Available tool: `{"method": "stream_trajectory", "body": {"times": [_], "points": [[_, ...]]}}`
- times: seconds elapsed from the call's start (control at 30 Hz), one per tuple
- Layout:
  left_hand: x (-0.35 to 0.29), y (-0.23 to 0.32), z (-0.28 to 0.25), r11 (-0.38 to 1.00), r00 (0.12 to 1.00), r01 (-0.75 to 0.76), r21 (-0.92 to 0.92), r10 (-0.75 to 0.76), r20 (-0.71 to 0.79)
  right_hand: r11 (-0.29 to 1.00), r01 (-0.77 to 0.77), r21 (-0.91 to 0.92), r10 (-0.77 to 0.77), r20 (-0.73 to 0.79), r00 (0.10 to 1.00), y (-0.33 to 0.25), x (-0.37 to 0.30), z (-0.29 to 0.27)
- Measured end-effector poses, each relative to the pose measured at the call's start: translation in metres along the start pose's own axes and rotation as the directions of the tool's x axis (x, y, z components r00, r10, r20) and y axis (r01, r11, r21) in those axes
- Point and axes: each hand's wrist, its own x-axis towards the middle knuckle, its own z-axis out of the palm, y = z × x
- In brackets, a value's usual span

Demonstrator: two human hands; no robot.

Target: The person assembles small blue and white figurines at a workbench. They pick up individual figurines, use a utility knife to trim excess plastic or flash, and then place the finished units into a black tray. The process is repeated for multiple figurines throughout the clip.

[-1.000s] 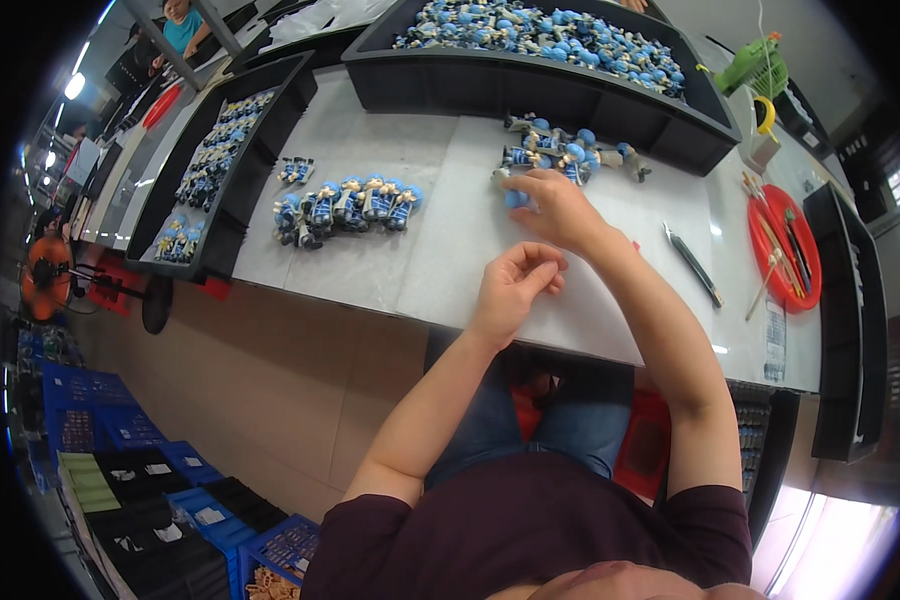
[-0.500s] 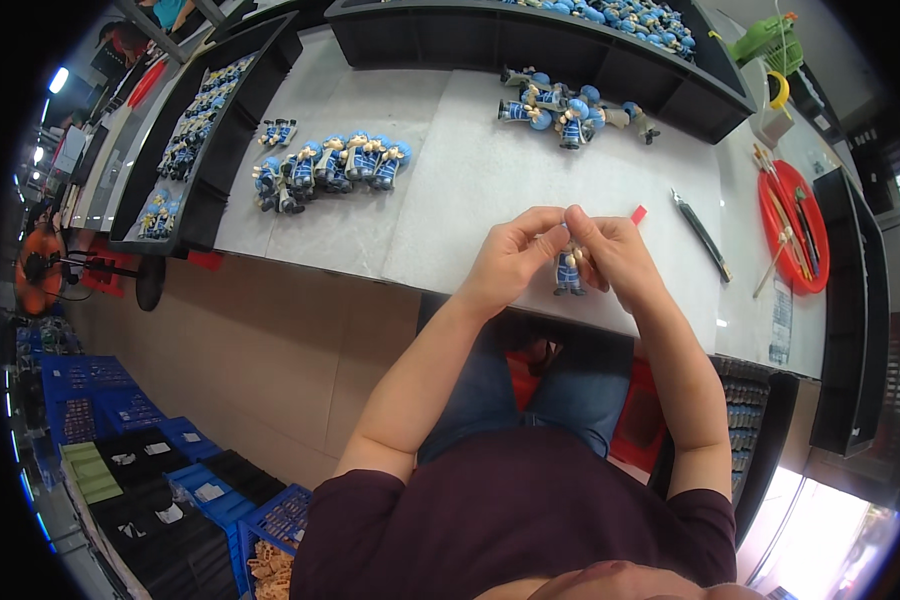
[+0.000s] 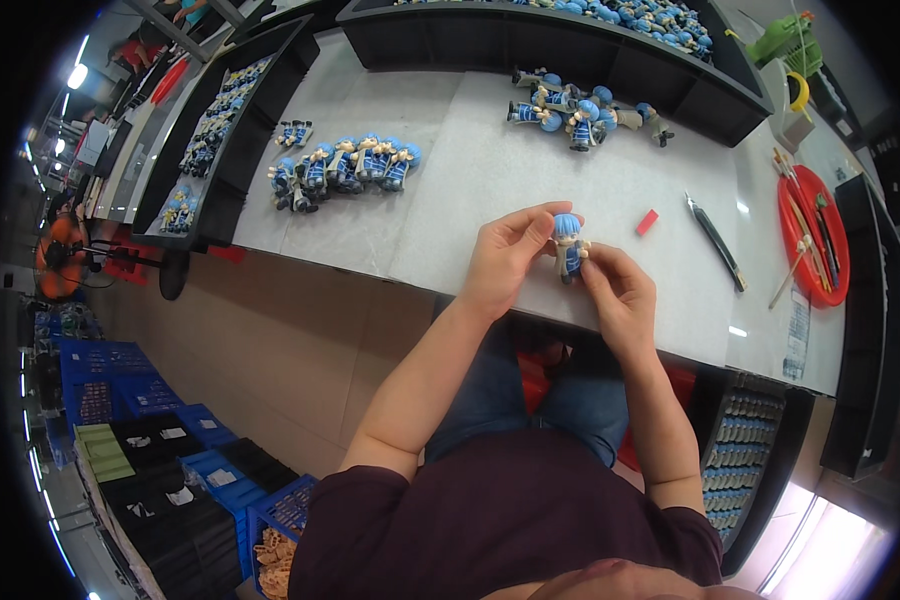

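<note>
A small figurine with pale blue hair and a blue outfit stands upright between my hands, just above the table's near edge. My left hand pinches it at its left side, near the head. On the other side, the thumb and fingers of my right hand grip its lower body. A little to the right lies a small red block on the white table. Beyond it rests a dark pen-like knife.
Similar figurines lie in a group at the left and a heap at the back. Black trays stand behind and along the left. A red oval dish with brushes sits at the right. Blue crates stand on the floor.
The figurine's head, covered by my fingers before, now shows. My right hand has moved down from the head to its lower body. The red block has come into fuller view.
</note>
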Motion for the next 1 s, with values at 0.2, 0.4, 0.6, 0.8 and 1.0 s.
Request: {"method": "stream_trajectory", "body": {"times": [0.2, 0.4, 0.6, 0.8, 1.0], "points": [[0.0007, 0.0000, 0.0023, 1.000, 1.000, 0.000, 0.010, 0.001, -0.019, 1.000, 0.016, -0.015, -0.017, -0.016, 1.000, -0.0003, -0.0005, -0.0004], [0.0006, 0.0002, 0.0012, 1.000, 1.000, 0.008, 0.008, -0.008, -0.007, 1.000, 0.009, -0.007, -0.009, -0.018, 1.000, 0.0002, -0.0008, -0.0002], [0.0015, -0.0018, 0.0002, 1.000, 0.998, 0.020, -0.011, -0.021, -0.061, 0.998, -0.025, 0.053, 0.024, 0.007, 1.000, -0.0034, -0.0017, -0.0010], [0.0014, -0.0024, 0.0019, 1.000, 0.996, -0.002, -0.023, 0.000, -0.089, 0.998, 0.032, 0.055, -0.033, 0.014, 0.999, 0.0004, -0.0016, 0.0018], [0.0003, -0.0017, 0.0014, 1.000, 0.996, 0.001, -0.014, -0.002, -0.094, 0.999, 0.010, 0.033, -0.011, 0.041, 0.999, -0.0021, -0.0027, 0.0001]]}}
